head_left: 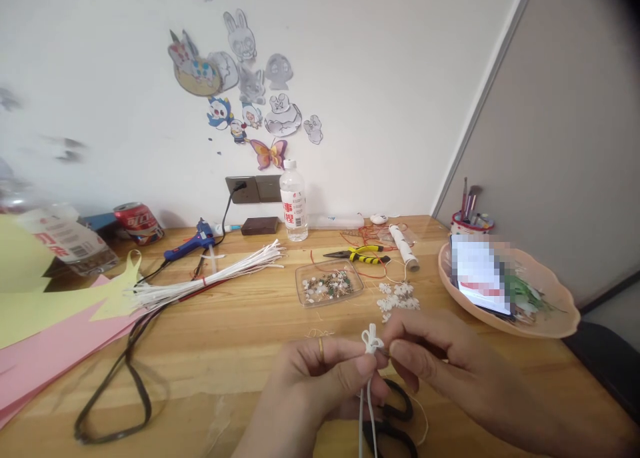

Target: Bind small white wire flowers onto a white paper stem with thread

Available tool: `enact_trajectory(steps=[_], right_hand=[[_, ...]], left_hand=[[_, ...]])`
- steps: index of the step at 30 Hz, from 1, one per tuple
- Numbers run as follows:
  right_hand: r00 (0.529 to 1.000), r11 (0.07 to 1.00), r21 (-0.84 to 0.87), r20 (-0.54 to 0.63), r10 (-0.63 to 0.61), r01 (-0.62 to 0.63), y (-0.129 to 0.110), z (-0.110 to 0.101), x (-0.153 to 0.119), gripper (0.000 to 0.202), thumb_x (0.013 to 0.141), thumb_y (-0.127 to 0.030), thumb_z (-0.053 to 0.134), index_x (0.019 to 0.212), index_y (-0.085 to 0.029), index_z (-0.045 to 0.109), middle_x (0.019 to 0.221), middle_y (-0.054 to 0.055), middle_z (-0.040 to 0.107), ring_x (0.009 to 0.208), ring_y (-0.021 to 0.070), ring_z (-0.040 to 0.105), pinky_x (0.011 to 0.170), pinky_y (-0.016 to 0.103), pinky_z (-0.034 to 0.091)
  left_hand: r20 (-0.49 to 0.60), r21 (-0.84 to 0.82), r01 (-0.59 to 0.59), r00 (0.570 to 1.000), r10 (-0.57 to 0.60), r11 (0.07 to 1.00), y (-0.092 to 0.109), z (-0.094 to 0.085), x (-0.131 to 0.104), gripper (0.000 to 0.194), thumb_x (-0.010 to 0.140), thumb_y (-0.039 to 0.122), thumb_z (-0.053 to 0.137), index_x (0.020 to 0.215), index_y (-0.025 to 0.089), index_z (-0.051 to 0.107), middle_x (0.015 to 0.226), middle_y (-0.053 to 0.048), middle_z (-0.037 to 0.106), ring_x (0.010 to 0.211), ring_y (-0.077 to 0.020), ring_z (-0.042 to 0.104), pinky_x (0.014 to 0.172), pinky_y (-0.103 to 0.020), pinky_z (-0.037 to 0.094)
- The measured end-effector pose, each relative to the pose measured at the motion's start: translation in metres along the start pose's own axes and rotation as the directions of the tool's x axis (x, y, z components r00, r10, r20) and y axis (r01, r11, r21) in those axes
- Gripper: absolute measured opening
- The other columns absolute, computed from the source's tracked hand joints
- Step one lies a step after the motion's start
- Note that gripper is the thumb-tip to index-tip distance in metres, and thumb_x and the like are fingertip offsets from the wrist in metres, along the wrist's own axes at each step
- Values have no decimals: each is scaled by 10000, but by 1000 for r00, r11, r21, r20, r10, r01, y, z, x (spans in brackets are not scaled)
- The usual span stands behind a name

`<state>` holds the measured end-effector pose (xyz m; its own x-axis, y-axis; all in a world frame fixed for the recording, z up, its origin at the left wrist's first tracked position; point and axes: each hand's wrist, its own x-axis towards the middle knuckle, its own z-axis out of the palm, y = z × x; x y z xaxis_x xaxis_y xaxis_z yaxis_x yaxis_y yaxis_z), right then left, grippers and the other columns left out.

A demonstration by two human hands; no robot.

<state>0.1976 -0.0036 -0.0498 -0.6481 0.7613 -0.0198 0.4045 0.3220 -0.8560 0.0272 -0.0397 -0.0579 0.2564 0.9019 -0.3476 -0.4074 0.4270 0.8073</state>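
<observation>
A small white knot of looped cord (pixel 371 341), shaped like a flower, is pinched between the thumb and fingers of my left hand (pixel 330 378). Two white cord ends hang down below it. Close at its right side, my right hand (pixel 430 351) is closed with thumb and forefinger together; what lies between them is too small to make out. A thin pale thread (pixel 425 421) curves on the table beneath that hand. Black-handled scissors (pixel 395 438) lie under both hands, partly hidden. Behind my right hand is a cluster of small white knotted flowers (pixel 399 298).
A clear tray of beads (pixel 329 286), yellow-black pliers (pixel 357 253) and a bundle of white stems (pixel 215 275) lie ahead. A blue glue gun (pixel 190 243), water bottle (pixel 294 205) and can (pixel 139 223) stand behind. At right, a pink bowl (pixel 550 311) holds a phone (pixel 480 278).
</observation>
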Motion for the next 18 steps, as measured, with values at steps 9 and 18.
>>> enact_trajectory(steps=[9,18], right_hand=[[978,999,46,-207,12,-3,7,5,1,144,778,-359,531,859,-240,522,644,-36,520,578,103,460,470,194,350],[982,941,337,-170,83,-21,-1,8,4,126,734,-315,593,728,-190,582,605,-49,499,506,53,428,462,161,363]], left_hand=[[-66,6,-11,998,11,1000,2,-1,-1,70,593,200,710,611,133,700,593,-26,662,553,-104,570,561,-210,457],[-24,66,41,999,-40,997,0,1,2,113,523,246,755,550,150,702,553,-14,684,529,-92,593,566,-185,454]])
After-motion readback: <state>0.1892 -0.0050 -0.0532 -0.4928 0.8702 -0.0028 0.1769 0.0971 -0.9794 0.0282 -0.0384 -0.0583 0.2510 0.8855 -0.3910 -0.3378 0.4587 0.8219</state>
